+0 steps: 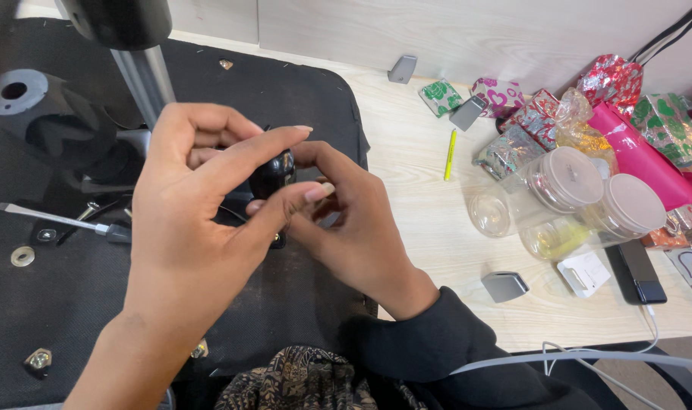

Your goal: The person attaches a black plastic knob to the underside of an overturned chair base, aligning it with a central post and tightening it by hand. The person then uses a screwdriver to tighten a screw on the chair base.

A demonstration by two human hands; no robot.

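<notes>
On the far left we note a black cylinder (27, 102) on the mat (50, 319), with a screwdriver (61, 220), a washer (22, 256) and a nut (38, 358) lying loose nearer us. These loose pieces suggest, in our judgement, that the work is partway through, with fittings not yet mounted. At centre, over the mat, the left hand (186, 250) and right hand (346, 228) both pinch a small black part (274, 175) between fingertips; neither is released. A thin wire appears to trail from it. To the right, on the table (422, 205), a yellow pen (450, 154), jars (566, 197), wrapped parcels (528, 114) and a phone (640, 273) lie untouched
</notes>
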